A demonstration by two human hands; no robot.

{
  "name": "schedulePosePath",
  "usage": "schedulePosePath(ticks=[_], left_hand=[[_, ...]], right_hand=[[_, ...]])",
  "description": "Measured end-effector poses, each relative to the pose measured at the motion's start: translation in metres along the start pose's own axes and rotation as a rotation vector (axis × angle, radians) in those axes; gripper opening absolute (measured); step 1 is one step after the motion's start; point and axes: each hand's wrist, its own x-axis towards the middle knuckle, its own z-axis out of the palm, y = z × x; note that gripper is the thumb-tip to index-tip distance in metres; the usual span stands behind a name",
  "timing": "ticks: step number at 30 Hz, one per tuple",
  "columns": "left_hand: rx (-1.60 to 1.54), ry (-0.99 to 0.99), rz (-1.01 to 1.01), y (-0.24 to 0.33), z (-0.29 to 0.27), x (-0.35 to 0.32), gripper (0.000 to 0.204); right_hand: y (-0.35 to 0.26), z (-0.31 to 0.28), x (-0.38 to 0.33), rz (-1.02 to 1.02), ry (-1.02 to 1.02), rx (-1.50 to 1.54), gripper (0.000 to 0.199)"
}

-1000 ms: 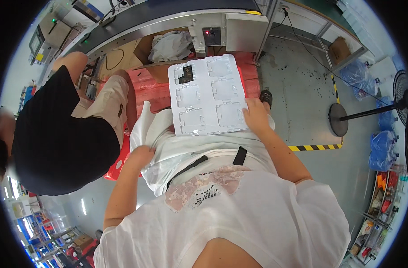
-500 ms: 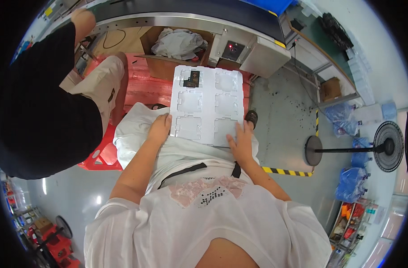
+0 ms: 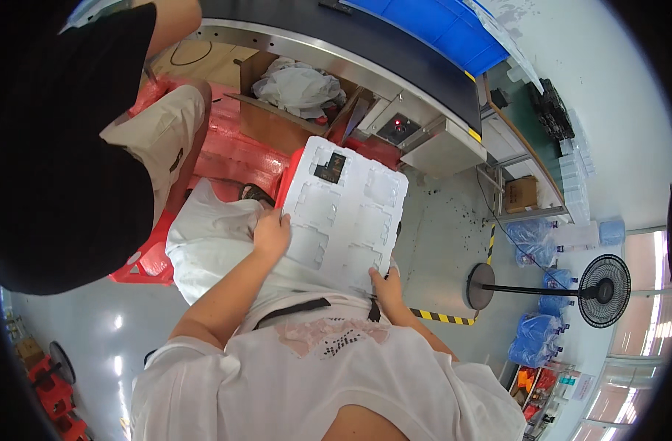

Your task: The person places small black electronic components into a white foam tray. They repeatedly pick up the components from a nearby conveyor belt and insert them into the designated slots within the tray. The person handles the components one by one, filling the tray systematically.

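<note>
A white plastic tray (image 3: 343,213) with several moulded recesses lies tilted over my lap, its far end swung to the right. In its far left recess rests a small black L-shaped part (image 3: 331,168); the other recesses I see hold nothing. My left hand (image 3: 272,231) grips the tray's left edge, fingers closed around it. At the near right corner my right hand (image 3: 386,287) holds the tray with the thumb on top and the fingers at or under the edge. Something red (image 3: 289,178) shows along the tray's far left side.
Ahead runs a dark conveyor belt (image 3: 394,55) with a metal control box (image 3: 446,147) below. A cardboard box (image 3: 273,125) of crumpled plastic stands beneath it. Another person in a black shirt (image 3: 71,162) sits close on my left. A standing fan (image 3: 604,290) is at right.
The tray has turned clockwise and its far end has dropped nearer. My right hand has gone from lying open on the tray to gripping its near right corner. The view has shifted.
</note>
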Motion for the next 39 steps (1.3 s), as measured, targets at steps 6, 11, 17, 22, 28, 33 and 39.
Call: schedulePosePath(ticks=[6, 11, 17, 22, 28, 33, 39], left_hand=[[-0.053, -0.093, 0.023, -0.017, -0.004, -0.003, 0.034], [-0.098, 0.096, 0.227, 0.008, -0.035, 0.026, 0.026], [-0.142, 0.375, 0.817, 0.134, -0.124, 0.137, 0.015], [0.037, 0.581, 1.038, 0.207, -0.140, 0.267, 0.017], [0.676, 0.466, 1.109, 0.210, -0.116, 0.389, 0.042], [0.616, -0.119, 0.829, 0.227, -0.103, 0.409, 0.041], [0.973, 0.138, 0.850, 0.278, -0.103, 0.365, 0.023]], right_hand=[[-0.176, -0.079, 0.033, 0.352, -0.822, -0.952, 0.067], [-0.289, -0.119, 0.094, -0.514, -0.399, -0.397, 0.035], [-0.404, -0.082, 0.236, -0.981, 0.108, -0.253, 0.050], [-0.434, -0.049, 0.326, -0.648, 0.221, -0.768, 0.054], [-0.419, -0.085, 0.338, -0.795, 0.226, -0.636, 0.031], [-0.398, -0.111, 0.207, -0.721, 0.003, 0.160, 0.015], [-0.278, -0.099, 0.127, -0.489, -0.491, 0.320, 0.026]])
